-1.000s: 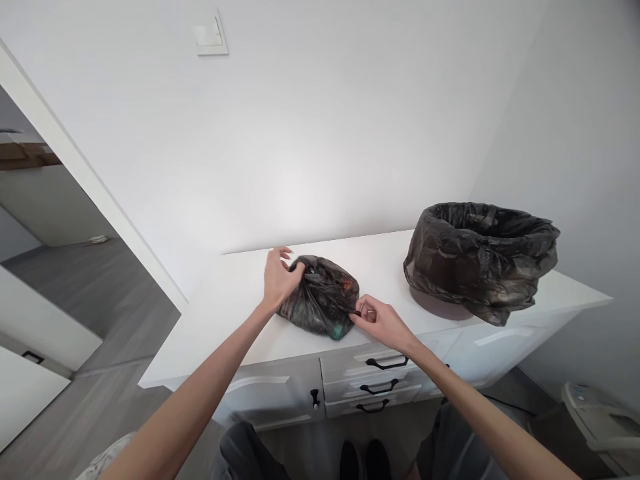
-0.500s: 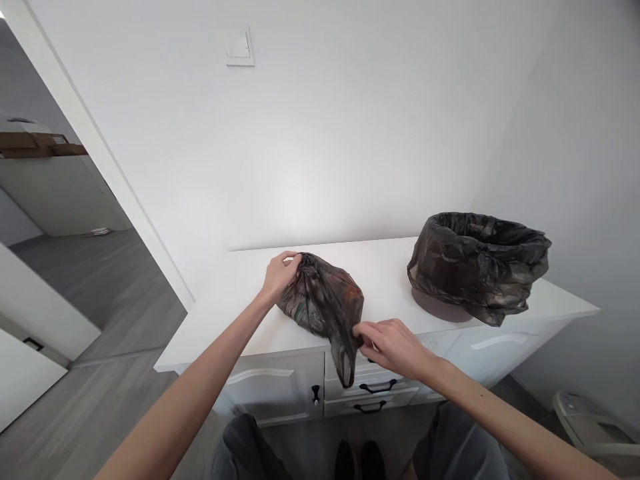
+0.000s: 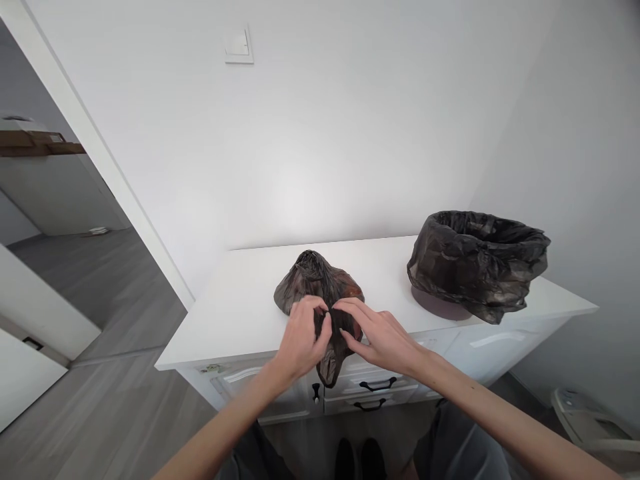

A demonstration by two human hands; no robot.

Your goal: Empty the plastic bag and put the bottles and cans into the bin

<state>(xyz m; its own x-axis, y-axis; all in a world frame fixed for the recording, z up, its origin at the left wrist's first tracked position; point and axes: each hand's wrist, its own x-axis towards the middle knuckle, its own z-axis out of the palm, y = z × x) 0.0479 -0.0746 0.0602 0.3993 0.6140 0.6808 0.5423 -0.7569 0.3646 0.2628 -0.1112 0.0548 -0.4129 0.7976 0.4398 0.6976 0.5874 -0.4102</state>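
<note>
Head view: a small dark plastic bag [image 3: 320, 283], partly filled, sits near the front edge of a white counter [image 3: 240, 313]. The left hand [image 3: 303, 340] and right hand [image 3: 377, 337] meet at its near side, fingers pinched on loose film that droops over the edge. The bag looks light, soft and slippery, best gripped by its gathered film. A lined bin [image 3: 477, 263] stands well apart to the right.
</note>
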